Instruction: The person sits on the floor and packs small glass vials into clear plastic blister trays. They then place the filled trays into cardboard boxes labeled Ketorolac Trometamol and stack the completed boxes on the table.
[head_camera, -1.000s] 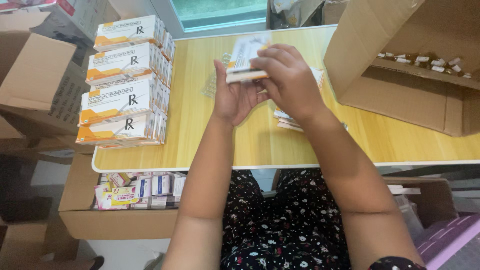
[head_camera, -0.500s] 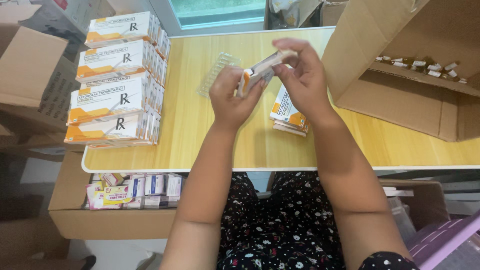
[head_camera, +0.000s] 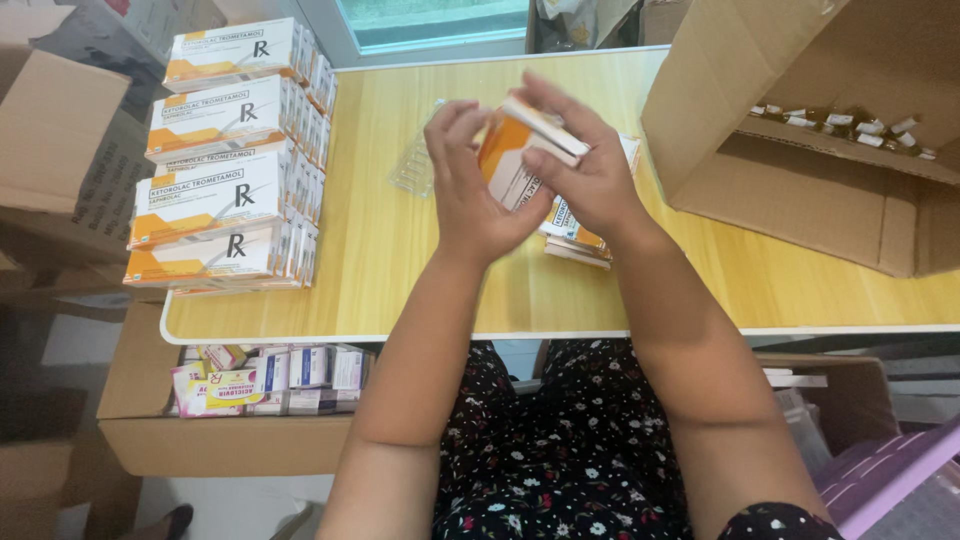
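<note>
Both hands, left hand (head_camera: 470, 190) and right hand (head_camera: 590, 165), clasp the orange-white carton (head_camera: 510, 160) between them.

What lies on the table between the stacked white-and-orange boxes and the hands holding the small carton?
In the head view, a clear plastic blister tray lies on the table between the stacked boxes and the left hand; otherwise bare wood.

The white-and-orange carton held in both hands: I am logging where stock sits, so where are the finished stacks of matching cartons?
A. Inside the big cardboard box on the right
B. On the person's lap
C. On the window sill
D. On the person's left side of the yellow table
D: the stacked white-and-orange cartons stand at the left end of the yellow table, while the left hand and right hand hold one carton above it.
</note>
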